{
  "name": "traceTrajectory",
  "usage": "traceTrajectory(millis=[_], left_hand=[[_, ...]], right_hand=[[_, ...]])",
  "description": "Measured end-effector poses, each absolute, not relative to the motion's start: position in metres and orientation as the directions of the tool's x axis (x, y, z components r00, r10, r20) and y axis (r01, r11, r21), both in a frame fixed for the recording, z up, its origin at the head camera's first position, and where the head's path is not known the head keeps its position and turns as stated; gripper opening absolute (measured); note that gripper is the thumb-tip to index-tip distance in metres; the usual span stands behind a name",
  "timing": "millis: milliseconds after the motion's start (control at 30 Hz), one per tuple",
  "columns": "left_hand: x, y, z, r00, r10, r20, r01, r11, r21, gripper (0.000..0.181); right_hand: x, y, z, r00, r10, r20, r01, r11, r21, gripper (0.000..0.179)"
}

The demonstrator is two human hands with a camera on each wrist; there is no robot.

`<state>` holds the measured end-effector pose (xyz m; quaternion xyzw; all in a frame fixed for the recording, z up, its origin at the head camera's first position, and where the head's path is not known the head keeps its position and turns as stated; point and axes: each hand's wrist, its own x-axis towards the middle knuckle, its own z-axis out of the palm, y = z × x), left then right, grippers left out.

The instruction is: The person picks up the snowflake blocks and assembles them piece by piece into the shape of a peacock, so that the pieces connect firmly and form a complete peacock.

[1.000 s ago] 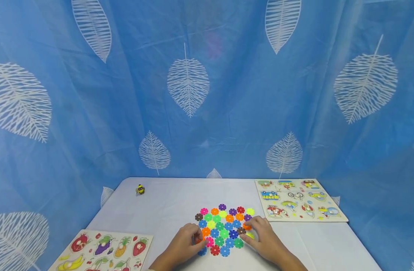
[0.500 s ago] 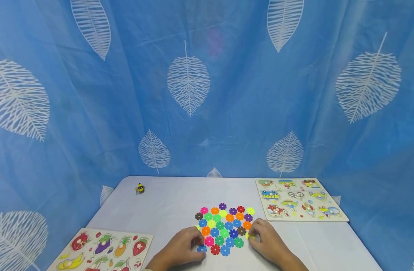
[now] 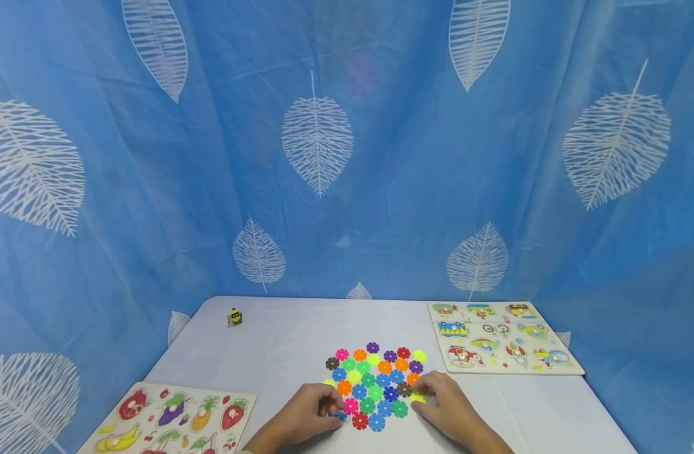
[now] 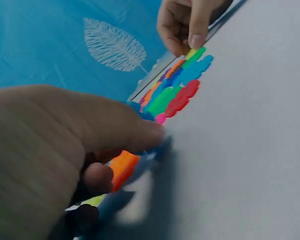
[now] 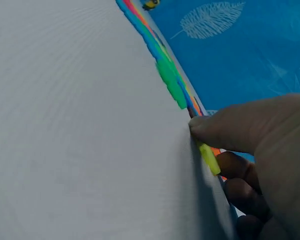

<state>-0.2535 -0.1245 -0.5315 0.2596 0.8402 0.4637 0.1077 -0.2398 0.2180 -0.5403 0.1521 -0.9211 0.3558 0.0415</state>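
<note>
Notched, flower-shaped plastic building discs point(image 3: 375, 392) in many colours lie in a close cluster on the white table. At the cluster's near left, my left hand point(image 3: 304, 413) has thumb and fingers around a blue disc point(image 3: 340, 415), mostly hidden by the fingertips. In the left wrist view an orange disc point(image 4: 123, 167) shows beneath that hand's curled fingers. On the right side, my right hand point(image 3: 452, 407) holds a yellow disc point(image 3: 418, 398) between thumb and fingers, low over the tabletop. The right wrist view shows the yellow disc point(image 5: 209, 159) edge-on between the thumb and the curled fingers.
A fruit puzzle board point(image 3: 173, 421) lies at the front left, and a vehicle puzzle board point(image 3: 503, 337) at the back right. A small yellow-and-black toy figure point(image 3: 235, 316) stands at the back left. A blue leaf-print curtain point(image 3: 381, 189) surrounds the table.
The left hand has shifted down from an orange disc to the blue one. The right hand has drawn off the orange disc at the right edge and come round the yellow disc.
</note>
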Motion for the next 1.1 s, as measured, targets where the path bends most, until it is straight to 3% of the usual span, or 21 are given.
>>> traceTrajectory(millis=[167, 333, 500, 600, 700, 867, 1100], left_hand=[[-0.252, -0.119, -0.538, -0.827, 0.517, 0.222, 0.444, 0.357, 0.822, 0.008], [-0.249, -0.110, -0.540, -0.840, 0.450, 0.304, 0.476, 0.340, 0.811, 0.005], [-0.247, -0.101, -0.538, -0.862, 0.382, 0.334, 0.469, 0.349, 0.811, 0.012], [-0.244, -0.097, -0.538, -0.864, 0.369, 0.344, 0.469, 0.339, 0.816, 0.013], [-0.241, -0.093, -0.539, -0.860, 0.367, 0.355, 0.476, 0.326, 0.816, 0.013], [-0.238, -0.088, -0.539, -0.850, 0.381, 0.363, 0.488, 0.314, 0.814, 0.015], [-0.239, -0.086, -0.543, -0.796, 0.410, 0.446, 0.582, 0.315, 0.749, 0.013]], right_hand=[[-0.237, 0.214, -0.541, -0.959, -0.203, 0.200, -0.285, 0.685, -0.670, 0.025], [-0.236, 0.206, -0.539, -0.958, -0.063, 0.279, -0.253, 0.641, -0.724, 0.019], [-0.232, 0.187, -0.534, -0.974, 0.035, 0.224, -0.195, 0.370, -0.908, 0.013], [-0.227, 0.172, -0.534, -0.991, -0.025, 0.131, -0.133, 0.152, -0.979, 0.015], [-0.221, 0.160, -0.533, -0.990, -0.123, 0.070, -0.073, 0.023, -0.997, 0.025], [-0.214, 0.147, -0.533, -0.978, -0.209, 0.024, -0.007, -0.084, -0.996, 0.035], [-0.213, 0.140, -0.535, -0.979, -0.206, 0.001, 0.028, -0.138, -0.990, 0.035]])
